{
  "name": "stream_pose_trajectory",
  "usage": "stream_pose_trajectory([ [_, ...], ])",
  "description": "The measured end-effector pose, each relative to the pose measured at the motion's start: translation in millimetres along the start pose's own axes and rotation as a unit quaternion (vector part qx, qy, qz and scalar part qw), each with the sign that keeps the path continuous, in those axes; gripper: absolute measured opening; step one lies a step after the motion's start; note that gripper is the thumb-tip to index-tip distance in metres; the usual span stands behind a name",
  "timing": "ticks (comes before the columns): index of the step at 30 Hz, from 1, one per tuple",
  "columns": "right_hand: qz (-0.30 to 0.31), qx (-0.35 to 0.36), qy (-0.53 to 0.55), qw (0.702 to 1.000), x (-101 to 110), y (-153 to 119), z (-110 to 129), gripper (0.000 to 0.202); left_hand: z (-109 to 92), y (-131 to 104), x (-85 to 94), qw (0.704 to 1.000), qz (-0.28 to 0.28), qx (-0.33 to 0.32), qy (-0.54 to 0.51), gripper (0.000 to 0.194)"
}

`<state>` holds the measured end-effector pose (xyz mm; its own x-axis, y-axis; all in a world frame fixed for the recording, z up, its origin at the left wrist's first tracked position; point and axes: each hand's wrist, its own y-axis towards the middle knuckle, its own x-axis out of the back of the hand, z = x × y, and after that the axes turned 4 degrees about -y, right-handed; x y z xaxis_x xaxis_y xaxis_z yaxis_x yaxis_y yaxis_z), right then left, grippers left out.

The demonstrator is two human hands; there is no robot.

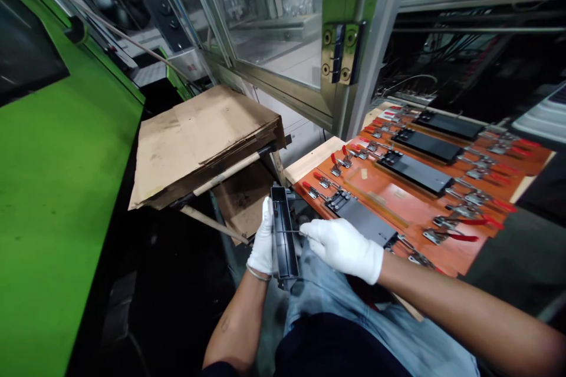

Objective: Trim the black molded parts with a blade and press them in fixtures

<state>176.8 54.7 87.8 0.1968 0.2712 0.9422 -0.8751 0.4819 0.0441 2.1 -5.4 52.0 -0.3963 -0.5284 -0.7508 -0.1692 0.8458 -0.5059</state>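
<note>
My left hand (262, 242), in a white glove, is closed around the left side of a long, narrow black plastic housing (286, 256). The housing's open hollow side faces up, and it is held above my lap. From the right, my gloved right hand (342, 248) pinches a thin dark rod-like tool (289, 231). Its slim shaft reaches across the hollow of the housing; whether the tip touches the inner wall, I cannot tell. Most of the tool's handle end is hidden in my fingers.
An orange fixture board (420, 216) with red-handled toggle clamps (462, 238) stands at right, several flat dark parts (413, 171) clamped on it. Stacked cardboard (207, 123) lies on a stand ahead left. A green machine panel (53, 188) borders the left; a framed glass door (274, 23) is ahead.
</note>
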Motion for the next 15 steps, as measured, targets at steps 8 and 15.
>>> stream_pose_trajectory([
  [8, -0.003, -0.011, 0.028, 1.0, 1, -2, -5, 0.02, 4, 6, 9.6, 0.999, 0.024, 0.042, 0.015, 0.05],
  [15, -0.005, 0.0, 0.043, 0.999, -1, -7, -11, 0.019, 4, 9, 15.1, 0.999, 0.008, 0.029, 0.01, 0.05],
])
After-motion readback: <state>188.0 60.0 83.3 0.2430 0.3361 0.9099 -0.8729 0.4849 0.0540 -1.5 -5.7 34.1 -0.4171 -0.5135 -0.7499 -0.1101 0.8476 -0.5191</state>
